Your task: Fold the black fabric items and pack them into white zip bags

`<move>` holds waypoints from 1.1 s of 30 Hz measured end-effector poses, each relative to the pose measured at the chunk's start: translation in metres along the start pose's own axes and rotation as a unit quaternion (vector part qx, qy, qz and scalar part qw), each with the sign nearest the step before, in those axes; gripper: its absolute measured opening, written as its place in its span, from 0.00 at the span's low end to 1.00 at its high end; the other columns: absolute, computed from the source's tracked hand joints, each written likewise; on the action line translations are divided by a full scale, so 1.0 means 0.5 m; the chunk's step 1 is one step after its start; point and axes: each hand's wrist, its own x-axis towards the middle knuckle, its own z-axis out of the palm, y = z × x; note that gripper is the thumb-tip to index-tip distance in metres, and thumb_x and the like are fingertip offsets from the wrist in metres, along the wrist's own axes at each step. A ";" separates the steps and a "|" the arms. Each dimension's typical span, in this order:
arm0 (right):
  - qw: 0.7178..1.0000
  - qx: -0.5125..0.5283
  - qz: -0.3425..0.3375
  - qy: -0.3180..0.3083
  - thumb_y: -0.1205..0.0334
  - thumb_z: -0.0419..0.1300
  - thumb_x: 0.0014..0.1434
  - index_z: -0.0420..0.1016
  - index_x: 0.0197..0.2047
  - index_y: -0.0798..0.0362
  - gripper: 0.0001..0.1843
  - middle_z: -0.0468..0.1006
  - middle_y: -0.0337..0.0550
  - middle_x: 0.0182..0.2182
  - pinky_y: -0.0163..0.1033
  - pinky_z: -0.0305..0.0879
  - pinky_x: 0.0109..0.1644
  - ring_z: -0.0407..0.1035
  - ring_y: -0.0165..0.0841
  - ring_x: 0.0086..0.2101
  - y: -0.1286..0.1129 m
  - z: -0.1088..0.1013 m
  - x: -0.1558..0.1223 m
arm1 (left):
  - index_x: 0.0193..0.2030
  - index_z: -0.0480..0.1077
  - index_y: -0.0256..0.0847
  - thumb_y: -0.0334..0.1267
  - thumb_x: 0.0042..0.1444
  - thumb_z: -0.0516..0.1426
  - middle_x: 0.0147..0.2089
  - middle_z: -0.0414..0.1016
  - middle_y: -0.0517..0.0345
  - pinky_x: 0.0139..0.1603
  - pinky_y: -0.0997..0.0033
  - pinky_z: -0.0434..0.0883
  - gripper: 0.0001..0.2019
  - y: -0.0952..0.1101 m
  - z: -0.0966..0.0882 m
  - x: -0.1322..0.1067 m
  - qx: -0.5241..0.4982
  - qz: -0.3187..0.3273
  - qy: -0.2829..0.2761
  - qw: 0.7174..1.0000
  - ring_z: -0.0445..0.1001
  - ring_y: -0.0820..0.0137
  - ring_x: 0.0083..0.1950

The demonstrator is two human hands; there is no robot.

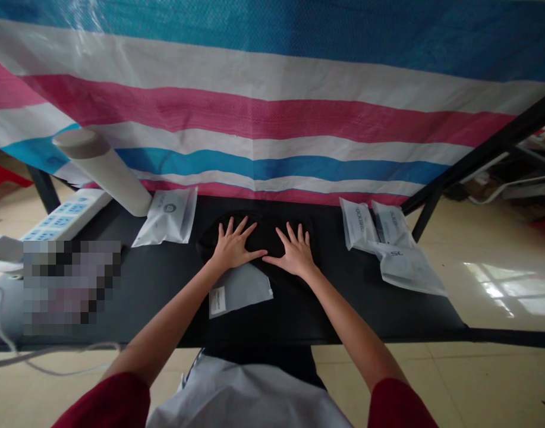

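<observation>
My left hand and my right hand lie flat, fingers spread, side by side on a folded black garment in the middle of the black table. Both hands press on the cloth and hold nothing. A grey plastic bag with a white label lies partly under the garment, just below my left wrist.
A cardboard tube and a white packaged bag lie at the back left, with a white power strip further left. Several packaged bags are stacked at the right. A striped tarp hangs behind the table.
</observation>
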 end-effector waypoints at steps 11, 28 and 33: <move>0.999 0.041 -0.011 0.014 0.27 0.56 0.52 0.57 0.70 0.48 0.50 0.48 0.53 0.71 0.68 0.36 0.67 0.36 0.61 0.68 0.002 -0.002 0.011 | 0.57 0.70 0.42 0.56 0.51 0.61 0.64 0.67 0.48 0.67 0.47 0.57 0.30 -0.060 -0.028 0.002 -0.101 0.104 0.030 0.989 0.61 0.51 0.66; 0.970 0.146 -0.176 -0.084 0.63 0.65 0.53 0.75 0.31 0.51 0.03 0.76 0.42 0.32 0.40 0.63 0.43 0.68 0.36 0.36 -0.033 -0.064 -0.037 | 0.38 0.78 0.44 0.42 0.58 0.55 0.51 0.76 0.53 0.65 0.54 0.65 0.10 -0.067 -0.016 0.003 -0.238 0.131 -0.019 0.962 0.68 0.59 0.62; 0.925 0.357 -0.066 -0.112 0.62 0.53 0.62 0.78 0.38 0.53 0.12 0.78 0.40 0.32 0.37 0.65 0.39 0.71 0.34 0.34 0.001 -0.048 -0.014 | 0.32 0.78 0.44 0.47 0.61 0.54 0.46 0.79 0.53 0.62 0.56 0.68 0.15 -0.063 -0.012 0.011 -0.252 0.103 0.006 0.962 0.71 0.60 0.59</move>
